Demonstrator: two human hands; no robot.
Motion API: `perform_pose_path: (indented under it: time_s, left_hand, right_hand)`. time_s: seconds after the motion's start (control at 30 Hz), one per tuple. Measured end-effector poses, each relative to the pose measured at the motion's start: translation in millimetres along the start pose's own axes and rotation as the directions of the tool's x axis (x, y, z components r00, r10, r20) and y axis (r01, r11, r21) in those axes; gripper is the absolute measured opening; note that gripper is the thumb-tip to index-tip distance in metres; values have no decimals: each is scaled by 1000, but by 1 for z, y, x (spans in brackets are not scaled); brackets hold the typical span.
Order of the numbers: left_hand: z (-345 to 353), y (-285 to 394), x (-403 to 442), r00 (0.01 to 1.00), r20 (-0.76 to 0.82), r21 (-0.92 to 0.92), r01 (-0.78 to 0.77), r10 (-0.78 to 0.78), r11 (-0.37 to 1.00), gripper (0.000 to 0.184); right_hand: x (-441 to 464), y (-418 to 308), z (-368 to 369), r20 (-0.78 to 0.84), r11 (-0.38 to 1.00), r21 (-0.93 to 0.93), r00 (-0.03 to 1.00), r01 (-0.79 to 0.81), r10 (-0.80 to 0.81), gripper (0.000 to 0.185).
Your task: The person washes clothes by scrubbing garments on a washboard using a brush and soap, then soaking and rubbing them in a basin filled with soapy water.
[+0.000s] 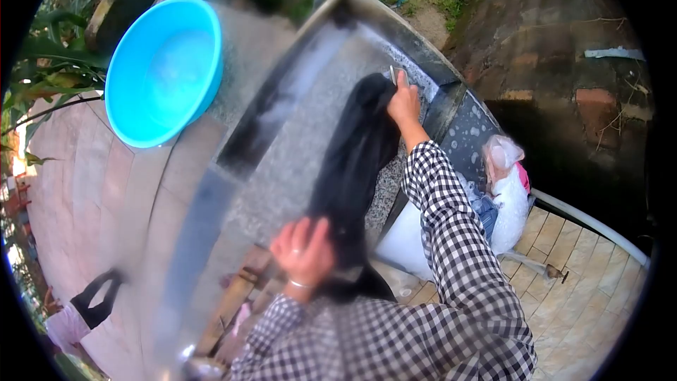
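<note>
I have the right hand [405, 107] at the far end of a black cloth [352, 162], its fingers closed around a small pale-edged block [395, 73]; blocked by the fingers, the block is too small for me to name further. The left hand [303, 248] is over the near end of the cloth, fingers bent and blurred, and I cannot tell whether it grips the fabric or just presses on it. I can make out a ring on one finger and a thin bracelet [302, 283] at that wrist. Both arms wear a black-and-white checked shirt [451, 226].

The cloth lies stretched lengthwise along a grey speckled counter [285, 141] with a raised rim, and white suds [395, 49] line the inside of the far edge. Over to the left, well apart from the cloth, I see a round bright-blue basin [162, 70] on the paving. Right of the counter are a bulging white bag [510, 212] and a clear plastic bag [502, 152], with a tap [555, 272] near them above yellowish tiles [571, 254]. A pale pipe [596, 224] curves past the tiles.
</note>
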State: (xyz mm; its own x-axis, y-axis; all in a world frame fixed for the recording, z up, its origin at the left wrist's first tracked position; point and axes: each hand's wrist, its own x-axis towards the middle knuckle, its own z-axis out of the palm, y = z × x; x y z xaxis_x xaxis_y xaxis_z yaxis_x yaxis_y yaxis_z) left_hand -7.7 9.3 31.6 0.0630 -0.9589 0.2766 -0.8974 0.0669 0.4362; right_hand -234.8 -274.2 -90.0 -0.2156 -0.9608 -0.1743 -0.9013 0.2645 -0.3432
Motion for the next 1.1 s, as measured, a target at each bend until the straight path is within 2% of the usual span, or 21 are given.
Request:
perform_pose_path:
  time_s: [0.07,0.1,0.13,0.17,0.2,0.23,0.3,0.33,0.37,0.4,0.47,0.5,0.57,0.6,0.63,0.7,0.8,0.93,1.0,1.03,1.1]
  left_hand:
    - [-7,2,4,1000,9,4,-2,2,1000,41]
    - [-6,5,6,1000,6,-4,3,-3,1000,42]
    - [-5,4,5,1000,2,-5,-2,2,1000,42]
    - [-5,3,5,1000,4,-15,1,-1,1000,42]
    - [-6,2,4,1000,13,-20,3,-2,1000,42]
    - [-6,0,5,1000,26,-28,-8,9,1000,42]
    - [-8,2,8,999,44,2,-8,8,1000,41]
    - [-8,4,8,998,55,16,-11,10,1000,41]
    - [-8,5,6,998,55,21,-17,16,1000,40]
    - [-8,4,6,998,50,28,-33,32,999,40]
    - [-10,5,11,998,43,43,-54,52,998,39]
    - [-13,8,14,997,51,41,-60,58,997,38]
    - [-14,6,14,996,52,34,-79,77,996,37]
    - [-15,5,14,995,48,33,-89,87,995,37]
    - [-16,4,15,995,45,35,-95,94,995,38]
    - [-18,5,15,994,50,35,-99,97,994,39]
    - [-17,6,12,992,56,44,-115,112,992,40]
    - [-17,1,6,989,87,74,-125,119,989,41]
    - [4,-11,-8,988,78,-71,-130,135,989,42]
    - [11,-20,-8,987,79,-145,-130,142,981,42]
    - [9,-28,10,979,199,-442,54,39,896,39]
  right_hand:
    - [6,-3,-13,93,998,-47,995,-42,46,61]
    - [-10,-2,-11,115,991,127,993,-34,19,61]
    - [-48,-10,-20,132,956,286,986,62,-104,61]
    - [-91,-12,-24,91,849,431,922,304,-376,71]
    - [-142,-24,-36,5,721,417,791,554,-611,73]
    - [-173,-37,-44,-79,537,377,604,755,-793,76]
    - [-150,-28,-22,-172,505,288,563,814,-809,79]
    - [-109,-20,-8,-183,671,169,692,722,-698,74]
    - [-67,-12,8,-172,846,73,843,528,-510,67]
    - [-32,-18,2,-107,941,-23,935,337,-338,61]
    - [13,-32,-5,49,992,-72,994,105,-102,55]
    - [25,-37,-7,113,1000,-14,993,16,-14,56]
    - [26,-41,-15,242,994,90,970,-54,30,62]
    - [31,-31,1,268,975,213,963,-65,5,66]
    - [29,-20,15,248,955,295,965,13,-90,70]
    - [-5,-22,-11,251,948,310,956,67,-150,71]
    - [-51,-10,-21,122,944,320,985,81,-125,71]
    - [-104,6,-43,170,902,431,980,16,-99,73]
    - [-129,37,-47,150,871,487,976,66,-158,74]
    - [-139,50,-57,107,877,477,987,56,-121,74]
    - [-165,64,-106,30,889,457,999,27,-46,73]
